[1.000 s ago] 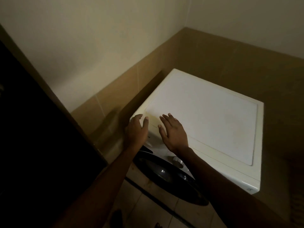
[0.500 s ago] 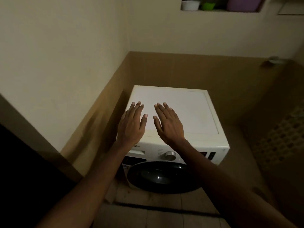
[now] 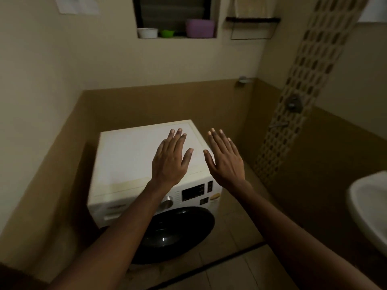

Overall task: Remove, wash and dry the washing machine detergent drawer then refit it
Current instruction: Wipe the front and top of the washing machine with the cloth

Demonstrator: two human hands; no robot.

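Drifting rightward above the washing machine (image 3: 129,155), left hand (image 3: 170,162) and right hand (image 3: 225,162) hover spread flat, holding nothing; detergent drawer (image 3: 112,216) sits closed in the machine's upper-left front, removal not yet begun.

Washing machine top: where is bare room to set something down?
Bare: the washing machine top from its left edge to the left hand. The right hand covers its right edge. Crowded: the window ledge, holding three containers.

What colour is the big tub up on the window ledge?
Purple tub, in the head view.
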